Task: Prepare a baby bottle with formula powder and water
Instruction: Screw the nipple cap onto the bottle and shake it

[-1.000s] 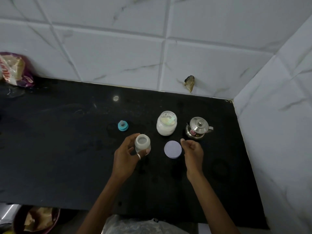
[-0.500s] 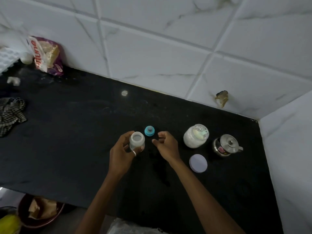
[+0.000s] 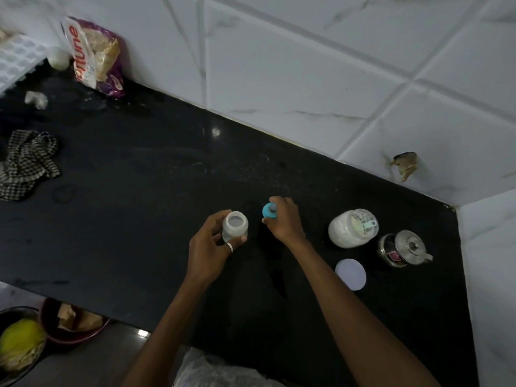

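My left hand (image 3: 208,250) grips a small open baby bottle (image 3: 235,225) upright over the black counter (image 3: 125,208); its mouth is uncovered. Just to its right, my right hand (image 3: 284,222) pinches the blue nipple cap (image 3: 269,210). Whether the cap still touches the counter I cannot tell. Further right stands an open jar of white formula powder (image 3: 352,228) with a scoop inside. The jar's white lid (image 3: 350,274) lies flat in front of it. A small steel kettle (image 3: 402,248) stands at the far right.
A checked cloth (image 3: 26,163) lies at the left edge. A snack bag (image 3: 93,55) leans on the tiled wall at the back left. Below the counter's front edge sit bowls (image 3: 72,325) with scraps. Walls close the back and right sides.
My right hand moved left from beside the jar lid to the blue nipple cap and took hold of it. The view swung left and tilted. My left hand kept holding the bottle.
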A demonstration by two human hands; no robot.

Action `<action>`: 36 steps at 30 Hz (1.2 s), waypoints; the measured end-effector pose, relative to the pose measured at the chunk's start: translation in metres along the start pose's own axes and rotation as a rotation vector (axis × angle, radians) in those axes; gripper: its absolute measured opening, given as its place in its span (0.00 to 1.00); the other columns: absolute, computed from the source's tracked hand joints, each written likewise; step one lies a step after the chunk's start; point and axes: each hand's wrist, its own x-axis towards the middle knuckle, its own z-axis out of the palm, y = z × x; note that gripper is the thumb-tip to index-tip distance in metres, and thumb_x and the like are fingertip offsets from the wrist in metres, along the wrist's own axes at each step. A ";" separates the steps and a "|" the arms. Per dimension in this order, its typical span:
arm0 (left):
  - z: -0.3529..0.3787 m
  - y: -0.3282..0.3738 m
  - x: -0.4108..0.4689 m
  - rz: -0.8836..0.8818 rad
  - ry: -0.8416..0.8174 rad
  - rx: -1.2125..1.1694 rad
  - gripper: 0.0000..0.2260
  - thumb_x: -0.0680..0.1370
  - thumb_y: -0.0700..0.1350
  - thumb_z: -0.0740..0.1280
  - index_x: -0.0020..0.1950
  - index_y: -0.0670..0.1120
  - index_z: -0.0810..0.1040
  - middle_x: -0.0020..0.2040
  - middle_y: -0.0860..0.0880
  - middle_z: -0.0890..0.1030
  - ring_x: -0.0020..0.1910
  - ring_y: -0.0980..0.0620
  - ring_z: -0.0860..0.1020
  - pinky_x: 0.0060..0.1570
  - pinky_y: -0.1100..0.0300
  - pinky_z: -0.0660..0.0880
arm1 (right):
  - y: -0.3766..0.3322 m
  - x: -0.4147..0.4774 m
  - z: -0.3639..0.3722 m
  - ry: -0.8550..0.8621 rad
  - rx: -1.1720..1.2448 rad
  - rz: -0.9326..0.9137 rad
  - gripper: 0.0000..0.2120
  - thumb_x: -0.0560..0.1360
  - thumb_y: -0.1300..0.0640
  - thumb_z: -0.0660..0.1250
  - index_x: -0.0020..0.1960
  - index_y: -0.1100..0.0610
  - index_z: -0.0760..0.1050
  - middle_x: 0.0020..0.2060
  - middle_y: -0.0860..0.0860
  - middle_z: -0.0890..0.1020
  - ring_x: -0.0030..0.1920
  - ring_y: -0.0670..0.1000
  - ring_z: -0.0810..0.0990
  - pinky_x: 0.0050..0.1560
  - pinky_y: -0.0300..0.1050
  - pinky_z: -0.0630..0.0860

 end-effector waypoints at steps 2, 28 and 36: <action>-0.002 -0.001 0.001 -0.009 0.001 -0.002 0.27 0.71 0.40 0.81 0.68 0.51 0.77 0.61 0.57 0.83 0.61 0.60 0.81 0.62 0.54 0.80 | 0.000 0.002 0.000 0.010 -0.023 0.002 0.26 0.75 0.62 0.75 0.70 0.55 0.73 0.68 0.54 0.73 0.68 0.53 0.74 0.63 0.42 0.71; 0.057 0.113 -0.002 0.248 -0.117 -0.033 0.25 0.72 0.45 0.80 0.67 0.53 0.78 0.61 0.56 0.83 0.61 0.56 0.81 0.61 0.50 0.81 | -0.062 -0.102 -0.243 0.112 0.084 -0.324 0.22 0.73 0.55 0.78 0.65 0.49 0.78 0.57 0.44 0.81 0.55 0.44 0.81 0.54 0.40 0.79; 0.075 0.193 -0.005 0.431 -0.200 -0.020 0.27 0.74 0.46 0.78 0.71 0.51 0.73 0.63 0.58 0.81 0.61 0.60 0.81 0.55 0.62 0.81 | -0.106 -0.145 -0.326 0.043 -0.075 -0.558 0.24 0.74 0.61 0.77 0.67 0.49 0.77 0.62 0.44 0.81 0.60 0.47 0.81 0.63 0.47 0.80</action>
